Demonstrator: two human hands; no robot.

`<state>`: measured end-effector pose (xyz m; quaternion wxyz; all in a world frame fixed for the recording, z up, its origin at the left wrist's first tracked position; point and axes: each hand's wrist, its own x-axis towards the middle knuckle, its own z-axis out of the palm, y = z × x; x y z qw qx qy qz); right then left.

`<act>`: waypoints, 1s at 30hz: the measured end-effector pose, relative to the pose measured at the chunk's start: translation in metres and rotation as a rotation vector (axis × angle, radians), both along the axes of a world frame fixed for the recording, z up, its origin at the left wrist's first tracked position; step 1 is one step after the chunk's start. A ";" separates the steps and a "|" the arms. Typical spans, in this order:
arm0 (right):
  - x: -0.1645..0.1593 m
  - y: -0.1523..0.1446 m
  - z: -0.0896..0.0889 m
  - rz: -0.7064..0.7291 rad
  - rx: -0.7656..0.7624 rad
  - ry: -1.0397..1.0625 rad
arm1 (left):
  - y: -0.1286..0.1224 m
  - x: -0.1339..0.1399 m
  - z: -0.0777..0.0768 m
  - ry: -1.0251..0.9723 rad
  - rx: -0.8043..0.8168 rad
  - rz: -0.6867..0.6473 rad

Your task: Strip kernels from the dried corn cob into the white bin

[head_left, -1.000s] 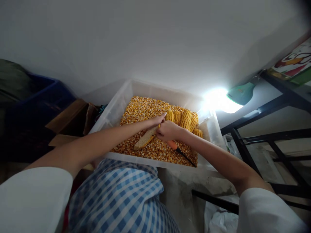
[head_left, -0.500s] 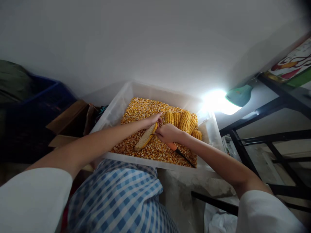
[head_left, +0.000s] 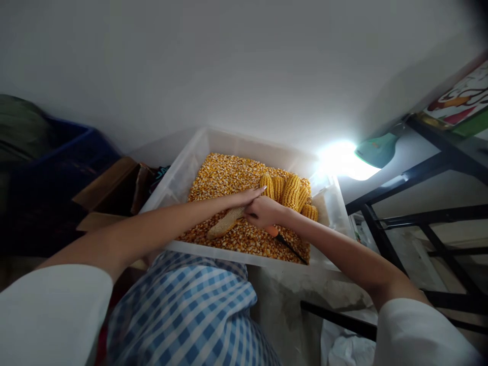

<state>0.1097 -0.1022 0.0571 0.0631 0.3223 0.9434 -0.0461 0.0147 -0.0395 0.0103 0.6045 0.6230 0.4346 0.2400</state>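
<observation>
At the far left of the frame we see a dark blue crate (head_left: 64, 162) in shadow, and just right of it an open cardboard box (head_left: 110, 190) pressed against the wall of the white plastic tub (head_left: 179, 175). The tub sits in the middle of the frame and holds a bed of loose corn kernels (head_left: 224, 175).

Our left hand (head_left: 246, 197) reaches in from the lower left, fingers stretched nearly flat and lying over the upper end of a mostly stripped corn cob (head_left: 224, 223). The cob lies slanted over the kernels near the tub's front wall, its bare lower end pointing toward the lower left.

Our right hand (head_left: 265, 211) meets the left at the cob's upper end, fingers curled tight around it. Below that hand an orange-handled knife (head_left: 284, 241) lies on the kernels, blade toward the lower right; we cannot tell whether the hand touches it.

Behind the hands a row of whole yellow cobs (head_left: 292, 190) rests at the tub's right side. Further right a green lamp (head_left: 377, 150) glares brightly, beside a black metal rack (head_left: 419, 218). At the bottom of the frame our blue checked cloth (head_left: 190, 310) covers the lap.
</observation>
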 end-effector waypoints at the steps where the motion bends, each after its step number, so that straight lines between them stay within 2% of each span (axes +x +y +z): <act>1: 0.000 0.001 0.001 -0.001 -0.004 0.005 | 0.000 -0.001 0.002 0.000 -0.008 -0.024; 7: 0.001 -0.001 0.009 -0.111 -0.010 0.012 | 0.013 -0.016 0.014 0.049 -0.169 -0.100; 9: 0.002 0.000 0.009 -0.189 -0.042 0.086 | 0.022 -0.022 0.017 0.045 -0.212 -0.066; 12: 0.002 0.003 0.004 -0.318 -0.127 0.289 | 0.033 -0.030 0.020 -0.047 -0.230 0.057; 17: 0.000 0.010 -0.011 -0.435 -0.312 0.675 | 0.040 -0.035 0.031 -0.302 -0.422 0.162; 23: -0.005 0.008 -0.023 -0.501 -0.744 1.055 | 0.039 -0.036 0.039 -0.423 -0.391 0.183; 26: -0.010 0.003 -0.023 -0.541 -0.782 1.073 | 0.038 -0.034 0.036 -0.445 -0.371 0.171; 30: -0.011 0.002 -0.022 -0.576 -0.631 0.874 | 0.036 -0.030 0.028 -0.431 -0.352 0.167</act>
